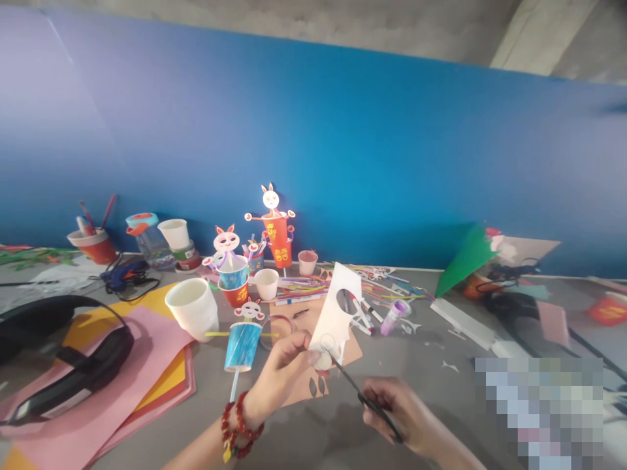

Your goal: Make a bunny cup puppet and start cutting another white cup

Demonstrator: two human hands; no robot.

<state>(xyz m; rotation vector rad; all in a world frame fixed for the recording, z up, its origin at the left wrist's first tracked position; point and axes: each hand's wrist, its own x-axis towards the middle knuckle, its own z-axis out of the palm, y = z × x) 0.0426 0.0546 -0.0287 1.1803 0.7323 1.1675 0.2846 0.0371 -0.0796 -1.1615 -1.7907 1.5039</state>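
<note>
Between the thumb and fingers of my left hand (287,365) is a strip of white paper (330,307), tilted upright, with a round hole cut near its top and a small circle drawn lower down. My right hand (394,408) grips black-handled scissors (375,411), whose blades meet the paper's lower part beside my left thumb. Left of my left hand lies a blue paper cup (243,346) with an animal face and a white stick. Beneath the paper is a tan sheet (294,320) with leaf-shaped holes.
Decorated cup figures (277,235) stand at the back, beside a white cup (193,310). Colored sticks and pens (308,287) lie behind the paper, a glue stick (394,318) to its right. Headphones (93,365) rest on colored paper (161,339) at left. A green sheet (463,261) leans at right.
</note>
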